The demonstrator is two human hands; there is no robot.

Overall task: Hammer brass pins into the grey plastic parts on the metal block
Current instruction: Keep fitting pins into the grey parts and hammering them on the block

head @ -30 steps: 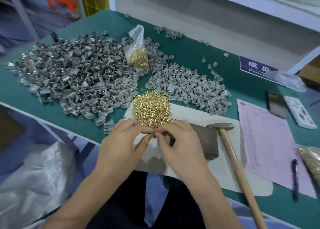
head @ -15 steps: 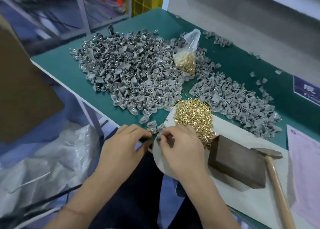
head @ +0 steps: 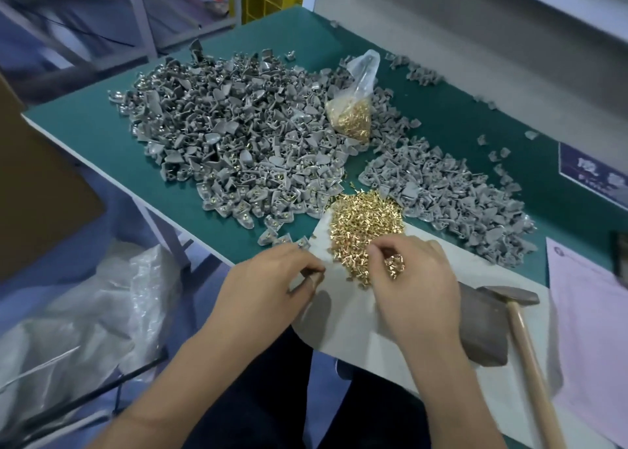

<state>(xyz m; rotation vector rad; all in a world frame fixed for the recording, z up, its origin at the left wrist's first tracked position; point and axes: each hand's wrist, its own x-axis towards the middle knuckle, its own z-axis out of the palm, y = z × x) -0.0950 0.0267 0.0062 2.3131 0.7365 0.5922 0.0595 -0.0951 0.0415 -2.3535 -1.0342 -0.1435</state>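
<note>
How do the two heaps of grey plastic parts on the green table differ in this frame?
The left heap is larger and spreads toward the table's left edge; the right heap is smaller and runs toward the pink paper. Many parts in the left heap show brass spots, whereas the right heap looks plain grey. The bag of brass pins lies against the left heap, apart from the right heap. Both hold the same grey curved parts and border the loose brass pins.

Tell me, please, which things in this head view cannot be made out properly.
- Metal block: partly hidden behind the right hand.
- What the left hand pinches: a small greyish piece covered by the fingertips, too small to identify.
- Whether the right hand has a pin from the loose brass pins: hidden under its curled fingers.
- Hammer: handle cut off by the bottom edge.
- Blue sign: blurred and cut by the right edge, unreadable.
</note>
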